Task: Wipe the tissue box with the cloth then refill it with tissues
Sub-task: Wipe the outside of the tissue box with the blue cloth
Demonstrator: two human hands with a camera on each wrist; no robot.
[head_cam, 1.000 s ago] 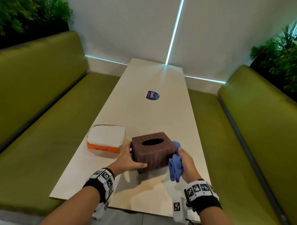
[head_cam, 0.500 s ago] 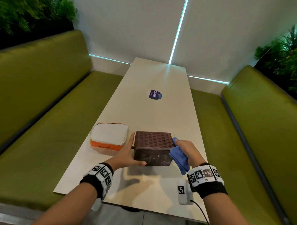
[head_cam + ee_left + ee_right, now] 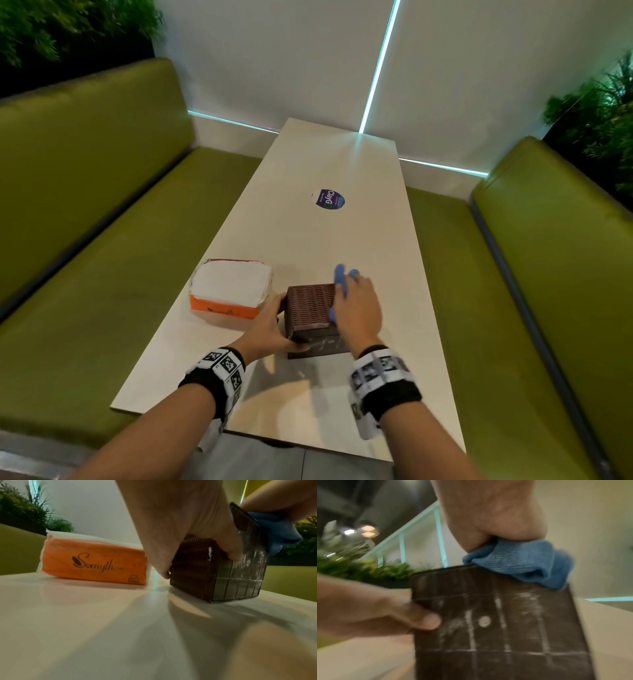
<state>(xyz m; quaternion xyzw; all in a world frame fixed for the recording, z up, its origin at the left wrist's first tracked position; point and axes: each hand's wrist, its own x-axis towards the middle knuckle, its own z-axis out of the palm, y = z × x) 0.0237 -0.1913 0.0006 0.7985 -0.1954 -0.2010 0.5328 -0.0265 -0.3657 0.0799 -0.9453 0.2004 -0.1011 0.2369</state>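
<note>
Tissue box: the brown tissue box (image 3: 310, 303) sits tipped on its side near the front of the table (image 3: 342, 240), ribbed face up, its dusty gridded underside facing the person.
Left hand: the left hand (image 3: 265, 329) grips the box from its left, thumb (image 3: 421, 620) pressed on the underside, the other fingers wrapped round the far left side.
Right hand: the right hand (image 3: 358, 310) is down on the top right edge of the box, fingers curled tight around the cloth.
Cloth: the blue cloth (image 3: 527, 561) is bunched under that hand and pressed on the upper edge of the box, a fold spilling past the far side.
Tissues: the orange tissue pack (image 3: 94, 561), white sheets on top, lies flat just left of the box, close but not touching it.
Surroundings: green benches (image 3: 85, 205) run along both sides of the table; a round purple sticker (image 3: 329, 198) sits further up it.
</note>
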